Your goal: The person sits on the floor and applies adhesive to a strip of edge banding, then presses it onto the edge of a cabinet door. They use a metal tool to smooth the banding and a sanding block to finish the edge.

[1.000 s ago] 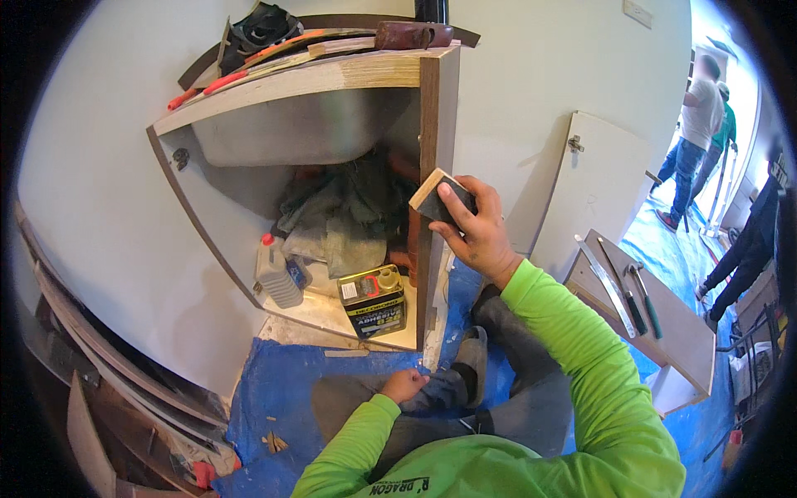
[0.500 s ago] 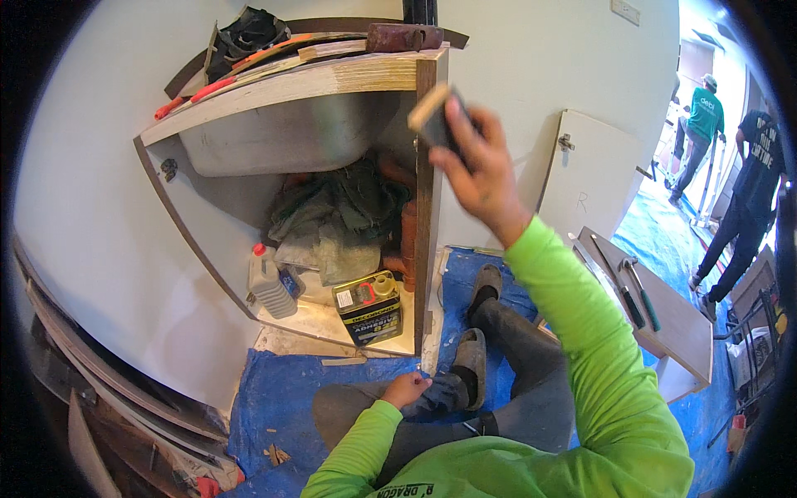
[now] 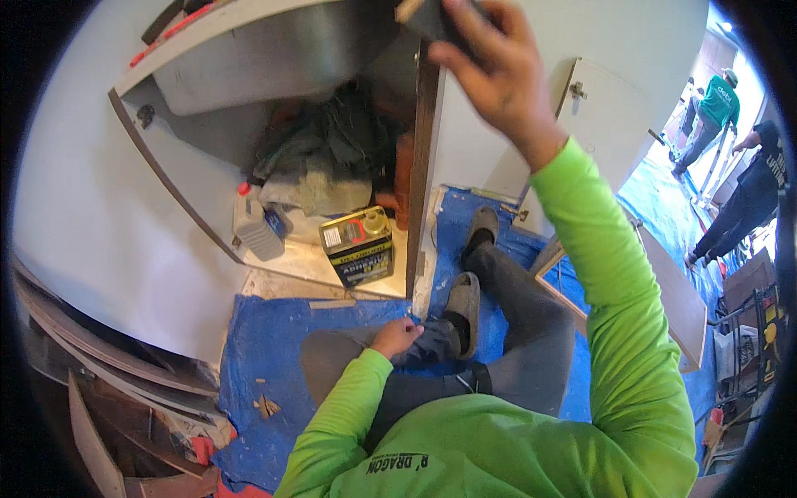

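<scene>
My right hand is raised at the top of the view near the upper corner of the cabinet post. Its fingers clasp a dark block with a pale wooden end, apparently a sanding block with black sandpaper around it. The upper part of the block is cut off by the frame. Low in the middle, my left hand rests by my knee with its fingers curled together. Whatever may be between those fingertips is too small to make out.
The open cabinet holds a metal adhesive can, a white jug with a red cap and dark rags under a sink basin. A loose door panel leans right. Two people stand beyond. Blue sheeting covers the floor.
The view has tilted down, so the cabinet top has mostly left the picture. My right hand and the block appear higher, by the post's top corner. My left hand stays by the knee.
</scene>
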A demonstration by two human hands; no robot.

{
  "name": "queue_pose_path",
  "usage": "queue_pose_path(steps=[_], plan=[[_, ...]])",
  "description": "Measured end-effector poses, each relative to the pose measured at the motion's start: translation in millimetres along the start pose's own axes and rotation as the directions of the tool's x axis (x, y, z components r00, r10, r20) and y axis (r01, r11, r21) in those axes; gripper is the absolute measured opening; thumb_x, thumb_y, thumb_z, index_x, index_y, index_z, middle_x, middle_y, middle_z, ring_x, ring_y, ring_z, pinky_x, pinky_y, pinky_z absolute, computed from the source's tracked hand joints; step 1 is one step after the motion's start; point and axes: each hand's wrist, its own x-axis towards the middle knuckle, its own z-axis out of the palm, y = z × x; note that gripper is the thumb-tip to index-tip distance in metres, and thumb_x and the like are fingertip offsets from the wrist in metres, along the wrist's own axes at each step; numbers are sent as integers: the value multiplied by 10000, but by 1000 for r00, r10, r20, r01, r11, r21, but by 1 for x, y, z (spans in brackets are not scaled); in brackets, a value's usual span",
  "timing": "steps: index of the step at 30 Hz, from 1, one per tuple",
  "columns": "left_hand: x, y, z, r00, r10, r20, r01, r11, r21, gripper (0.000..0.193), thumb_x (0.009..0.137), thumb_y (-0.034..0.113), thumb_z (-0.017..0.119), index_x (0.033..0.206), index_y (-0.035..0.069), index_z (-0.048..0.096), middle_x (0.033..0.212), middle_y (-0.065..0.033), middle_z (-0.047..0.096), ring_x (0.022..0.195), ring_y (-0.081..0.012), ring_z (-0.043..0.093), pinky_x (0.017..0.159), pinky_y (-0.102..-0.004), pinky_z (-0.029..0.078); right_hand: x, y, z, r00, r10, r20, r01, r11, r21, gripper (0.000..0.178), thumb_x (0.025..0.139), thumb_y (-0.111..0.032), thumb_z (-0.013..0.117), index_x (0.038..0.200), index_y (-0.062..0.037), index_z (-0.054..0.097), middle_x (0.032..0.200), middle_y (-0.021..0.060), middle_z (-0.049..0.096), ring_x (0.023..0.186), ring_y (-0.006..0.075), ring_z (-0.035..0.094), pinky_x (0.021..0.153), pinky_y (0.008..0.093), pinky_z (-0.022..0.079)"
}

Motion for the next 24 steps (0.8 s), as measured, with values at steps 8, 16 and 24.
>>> queue_pose_path(steps=[8,16,24], plan=[[-1,12,-4,1000,-17,-6,17,997,-70,435,914,457,685,937,23,707,902,-209,714,858,-394,684,763,-478,528,-174,-69,-19,915,116,387,-101,993,-59,631,740,-264,863,1334,-353,671,1161,146,584,1019,331,590,868,447,476],[6,27,-6,998,17,-67,-24,993,-116,375,919,402,692,906,27,681,819,-188,696,771,-368,673,705,-458,522,17,0,-24,993,3,117,15,989,-146,720,949,-384,706,1566,-170,405,915,136,638,807,204,557,736,342,509],[-12,22,-20,986,-43,-159,0,965,-261,274,929,299,694,918,26,674,789,-135,686,719,-287,660,687,-396,519,-181,-57,0,881,51,471,-97,992,75,602,828,-280,798,1394,-350,607,1008,174,607,863,357,604,721,438,497]])
